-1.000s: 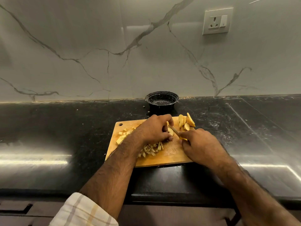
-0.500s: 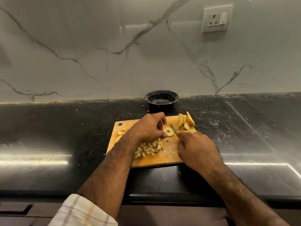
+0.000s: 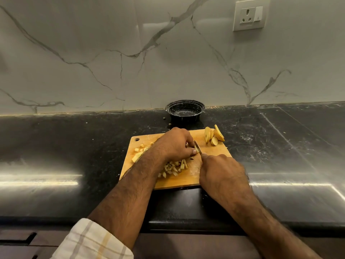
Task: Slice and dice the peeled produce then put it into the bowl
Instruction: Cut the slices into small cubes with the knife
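Your left hand (image 3: 174, 144) is curling its fingers over a slice (image 3: 196, 146) on the cutting board (image 3: 188, 181), hiding nearly all of it. Your right hand (image 3: 222, 171) is clenching around a knife (image 3: 197, 147); its handle is fully covered, and only a short stretch of blade is showing beside the left thumb. Diced pieces (image 3: 174, 169) are lying under your left wrist, partly concealed. Uncut slices (image 3: 213, 136) are leaning together at the board's far right corner. The black bowl (image 3: 185, 112) is sitting behind the board, against the wall; its contents are hard to make out.
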Demonstrator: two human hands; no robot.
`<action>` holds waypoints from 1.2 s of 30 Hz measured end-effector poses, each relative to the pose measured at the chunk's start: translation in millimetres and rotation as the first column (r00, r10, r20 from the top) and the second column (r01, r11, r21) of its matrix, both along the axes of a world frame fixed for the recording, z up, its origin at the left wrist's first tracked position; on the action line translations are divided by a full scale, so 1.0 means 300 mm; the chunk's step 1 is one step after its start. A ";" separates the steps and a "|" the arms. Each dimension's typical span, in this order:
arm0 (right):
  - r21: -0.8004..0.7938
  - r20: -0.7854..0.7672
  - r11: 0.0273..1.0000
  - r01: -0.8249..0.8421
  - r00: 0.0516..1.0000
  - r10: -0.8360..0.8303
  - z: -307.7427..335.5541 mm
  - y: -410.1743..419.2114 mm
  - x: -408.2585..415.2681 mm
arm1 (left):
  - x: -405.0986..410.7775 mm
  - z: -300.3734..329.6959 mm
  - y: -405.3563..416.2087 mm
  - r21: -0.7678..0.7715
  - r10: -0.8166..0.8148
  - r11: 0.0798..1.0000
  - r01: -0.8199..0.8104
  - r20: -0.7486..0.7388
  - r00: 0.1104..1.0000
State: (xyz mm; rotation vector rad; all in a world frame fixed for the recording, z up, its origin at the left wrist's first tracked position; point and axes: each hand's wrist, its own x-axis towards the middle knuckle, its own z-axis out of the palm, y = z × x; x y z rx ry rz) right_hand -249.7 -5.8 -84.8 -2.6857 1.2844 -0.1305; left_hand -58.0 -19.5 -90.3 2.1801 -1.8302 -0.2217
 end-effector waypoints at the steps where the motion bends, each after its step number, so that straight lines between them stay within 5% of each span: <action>1: 0.004 -0.010 1.000 0.005 1.000 -0.005 0.000 0.003 0.005 | -0.003 0.002 -0.004 0.003 0.000 1.000 0.000 0.005 1.000; 10: 0.035 0.003 0.999 0.006 1.000 -0.006 0.035 -0.031 0.053 | -0.008 0.029 -0.022 0.054 -0.011 0.998 0.013 -0.038 0.999; 20: 0.014 0.031 1.000 0.015 0.999 -0.015 0.030 0.015 -0.023 | -0.012 0.018 -0.005 0.056 0.017 0.998 -0.022 0.090 0.996; 27: 0.035 0.112 0.999 0.029 0.993 -0.033 0.026 0.033 -0.014 | 0.033 -0.002 0.031 -0.009 0.030 0.999 -0.032 -0.151 0.988; 36: 0.020 0.057 0.999 0.036 0.998 -0.037 0.010 0.005 0.039 | 0.012 0.011 0.011 0.028 0.012 1.000 -0.009 -0.092 0.996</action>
